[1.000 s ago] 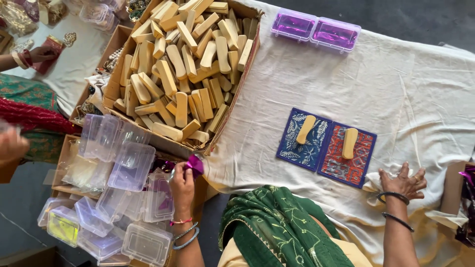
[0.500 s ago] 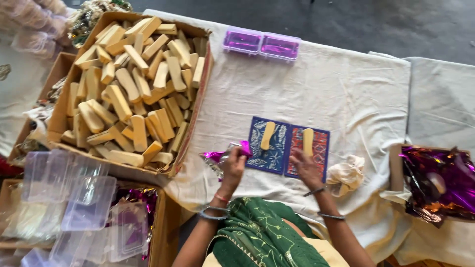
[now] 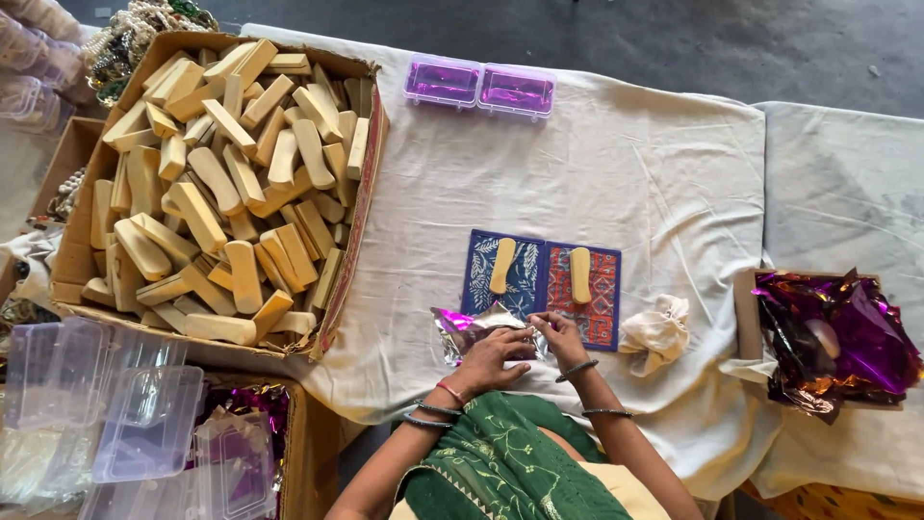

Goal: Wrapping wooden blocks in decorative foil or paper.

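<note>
A crumpled piece of silver and purple foil [image 3: 474,325] lies on the white cloth [image 3: 597,164] just below two patterned cloth squares. My left hand [image 3: 493,358] rests on the foil and my right hand [image 3: 558,334] pinches its right edge. The blue square [image 3: 502,274] and the red and blue square [image 3: 595,287] each carry one pale wooden block [image 3: 501,266]. Both wrists wear bangles.
A big cardboard box [image 3: 358,207] heaped with wooden blocks sits at left. Clear plastic boxes [image 3: 144,424] are stacked at lower left. Two purple-lined lidded boxes [image 3: 479,87] stand at the back. A cloth ball [image 3: 656,332] and a box of purple foil [image 3: 833,337] lie right.
My left hand came from the plastic boxes at left to the cloth, bringing the foil. Both hands now press it flat below the squares. The view shifted right.
</note>
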